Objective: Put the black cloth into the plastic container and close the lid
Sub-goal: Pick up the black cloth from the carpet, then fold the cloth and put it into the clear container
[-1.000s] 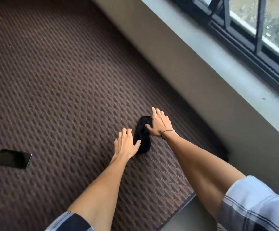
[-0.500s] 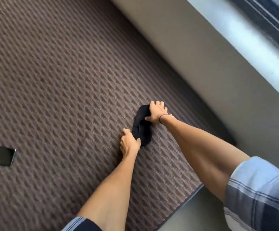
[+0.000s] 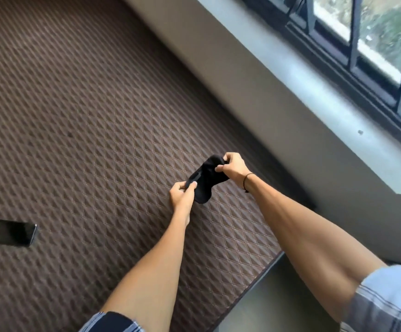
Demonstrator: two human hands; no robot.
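1. We hold the black cloth (image 3: pixel 203 182) between both hands, lifted above the brown diamond-patterned mat (image 3: pixel 87 116).
2. Our left hand (image 3: pixel 181 196) has its grip pinched closed on the cloth's near end, thumb and fingers pressed together over the fabric.
3. Our right hand (image 3: pixel 233 167) has its grip clamped on the far end, fingers curled into the bunched material; a thin dark band (image 3: pixel 246 182) circles that wrist.
4. The cloth stretches between the two grips, and a loose fold sags below the left thumb.
5. A dark phone (image 3: pixel 10 232) lies flat on the mat, well apart to the left.
6. A grey window ledge (image 3: pixel 314 97) runs along the right side, under dark window bars (image 3: pixel 355 27).
7. Rolled plaid sleeves (image 3: pixel 386 303) show at the bottom edge.
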